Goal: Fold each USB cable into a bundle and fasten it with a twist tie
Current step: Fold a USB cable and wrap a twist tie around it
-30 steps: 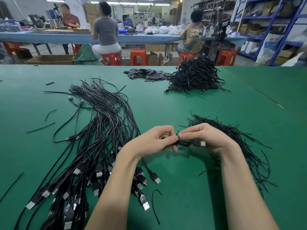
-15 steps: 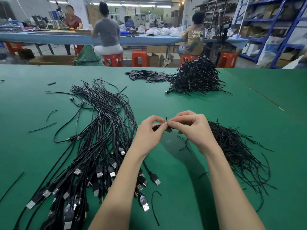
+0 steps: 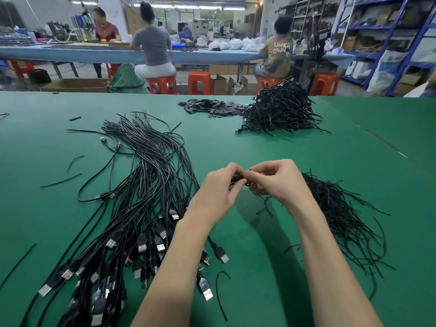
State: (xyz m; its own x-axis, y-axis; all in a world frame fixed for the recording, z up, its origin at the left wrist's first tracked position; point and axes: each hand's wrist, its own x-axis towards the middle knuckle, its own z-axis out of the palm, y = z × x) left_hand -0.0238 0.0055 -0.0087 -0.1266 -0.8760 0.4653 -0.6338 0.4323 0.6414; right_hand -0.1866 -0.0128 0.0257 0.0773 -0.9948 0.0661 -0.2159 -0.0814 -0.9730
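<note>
The green table (image 3: pixel 295 161) fills the lower three quarters of the frame, and its large masses lie as they did a second ago: the long sheaf of loose USB cables (image 3: pixel 146 190) running from the middle left down to the lower-left corner, the heap of finished bundles (image 3: pixel 280 112) at upper centre-right, and the spread of twist ties (image 3: pixel 339 208) at the right. What has changed is at the centre, where both hands have risen off the cloth and drawn closer together. The left hand (image 3: pixel 219 192) pinches one end of a small folded cable bundle (image 3: pixel 238 180), and the right hand (image 3: pixel 276 180) pinches it from the other side, fingertips curled in and nearly touching the left's. A second ago the bundle lay stretched low between them with a plug showing; now it is almost hidden between the fingers, held above the table at mid-frame. I judge the fold is done and a tie is being wound or twisted around it, though the tie itself is too small to make out here.
</note>
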